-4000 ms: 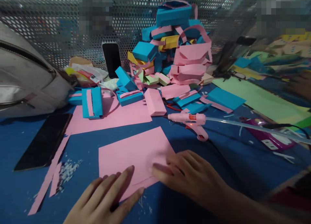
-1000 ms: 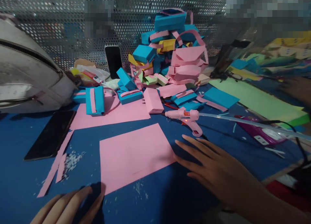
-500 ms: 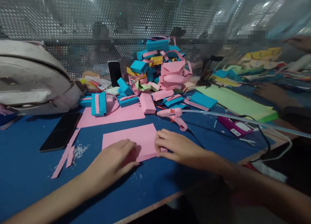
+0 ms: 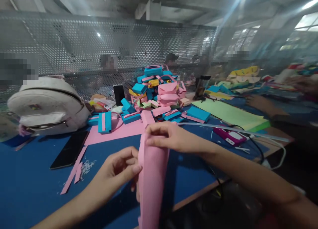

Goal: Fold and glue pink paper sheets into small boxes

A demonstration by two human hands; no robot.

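Note:
A sheet of pink paper (image 4: 154, 176) stands on end above the table's front part, bent into a curve with a narrow fold along its left edge. My right hand (image 4: 169, 136) pinches its top between thumb and fingers. Lower down, my left hand (image 4: 124, 167) grips the folded edge, thumb in front and some fingertips behind the paper. Beyond the hands lie small blue paper boxes (image 4: 104, 122) with pink strips and a pink paper box (image 4: 147, 118). The pink glue gun is almost wholly hidden behind my right hand; its clear glue stick (image 4: 223, 127) sticks out to the right.
A white backpack (image 4: 49, 106) and a black phone (image 4: 70, 150) are at left, beside pink paper strips (image 4: 73, 174). Behind rises a heap of paper bags (image 4: 159, 86). Rightward lie green sheets (image 4: 231, 114), a purple power strip (image 4: 230, 136) with cables, and another person's hand (image 4: 258, 104).
The pink sheet, flat on the table before, has been lifted and turned on end. Both hands now grip its edge, the right one higher. The view has tilted upward.

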